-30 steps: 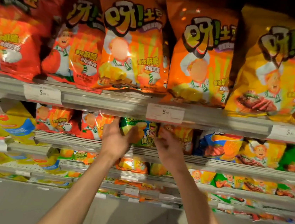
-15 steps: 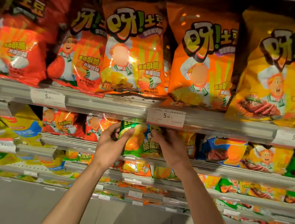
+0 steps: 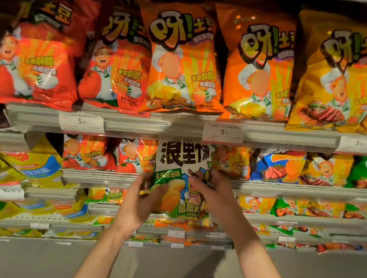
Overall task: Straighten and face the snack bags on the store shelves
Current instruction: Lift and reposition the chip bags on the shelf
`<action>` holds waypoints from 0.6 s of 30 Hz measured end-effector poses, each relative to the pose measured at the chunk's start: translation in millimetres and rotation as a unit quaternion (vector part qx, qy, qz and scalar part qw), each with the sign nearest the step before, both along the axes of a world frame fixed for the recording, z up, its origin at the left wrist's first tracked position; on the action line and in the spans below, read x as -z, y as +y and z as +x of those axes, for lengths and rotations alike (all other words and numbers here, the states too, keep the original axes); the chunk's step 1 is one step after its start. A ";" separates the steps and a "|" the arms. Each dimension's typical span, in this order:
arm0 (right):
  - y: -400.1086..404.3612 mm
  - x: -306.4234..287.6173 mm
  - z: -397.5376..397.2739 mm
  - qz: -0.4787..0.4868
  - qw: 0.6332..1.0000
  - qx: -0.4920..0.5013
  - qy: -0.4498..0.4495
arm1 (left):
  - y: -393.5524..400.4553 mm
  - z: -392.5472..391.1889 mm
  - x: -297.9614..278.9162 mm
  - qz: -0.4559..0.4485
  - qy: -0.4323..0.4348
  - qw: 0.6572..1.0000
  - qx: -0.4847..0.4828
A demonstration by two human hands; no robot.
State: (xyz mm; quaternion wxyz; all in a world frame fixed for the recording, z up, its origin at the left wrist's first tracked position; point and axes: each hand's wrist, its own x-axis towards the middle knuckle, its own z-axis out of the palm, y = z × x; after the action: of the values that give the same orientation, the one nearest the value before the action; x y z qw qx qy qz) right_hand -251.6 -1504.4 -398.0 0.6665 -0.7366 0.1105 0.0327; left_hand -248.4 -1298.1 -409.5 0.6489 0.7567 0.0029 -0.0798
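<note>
Both hands are on one bag now, and it has come out a good way since a second ago. Then only a strip of green showed under the upper shelf edge; half a second ago its lower half was out; now the green and white snack bag (image 3: 180, 177) hangs clear in front of the second shelf (image 3: 298, 191), its white top with bold black lettering fully showing just below the rail of the top shelf (image 3: 133, 127). It stands upright, face toward us, its bottom edge dropped past the lip of the shelf it came from.

The left hand (image 3: 139, 205) grips the bag's lower left side, thumb on the front and fingers curled behind. The right hand (image 3: 214, 192) pinches the right edge around mid-height, fingers bent tight on the foil. Both hands sit lower and nearer than they did earlier, when they reached up into the shelf gap.

To the left of the bag on the same shelf stand small red tomato bags (image 3: 109, 155); to its right, an orange bag (image 3: 232, 162) and a blue bag (image 3: 279, 165). Above, the big orange bags (image 3: 179, 69), red bags (image 3: 37, 63) and a yellow bag (image 3: 332, 83) stand in the same row as before. A price tag (image 3: 223, 133) reading 5 hangs just above the bag's top right corner.
</note>
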 end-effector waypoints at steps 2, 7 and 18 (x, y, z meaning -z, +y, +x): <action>7.2 -3.5 -18.6 0.013 1.000 0.025 -0.006 | 6.9 -4.2 3.3 -0.006 -0.002 1.000 0.013; 17.1 -1.2 -59.9 0.050 0.995 0.085 0.006 | 18.9 -19.4 5.7 -0.014 0.013 0.998 0.065; -39.9 -14.2 -151.2 0.027 0.974 0.224 0.002 | -39.9 -45.9 -1.5 -0.005 -0.013 0.995 0.098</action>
State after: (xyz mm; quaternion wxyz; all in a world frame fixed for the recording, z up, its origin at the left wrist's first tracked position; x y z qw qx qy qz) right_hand -402.7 -1544.4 -383.8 0.6760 -0.6749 0.2733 -0.1134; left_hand -294.4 -1338.0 -407.9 0.6418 0.7510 -0.0798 -0.1328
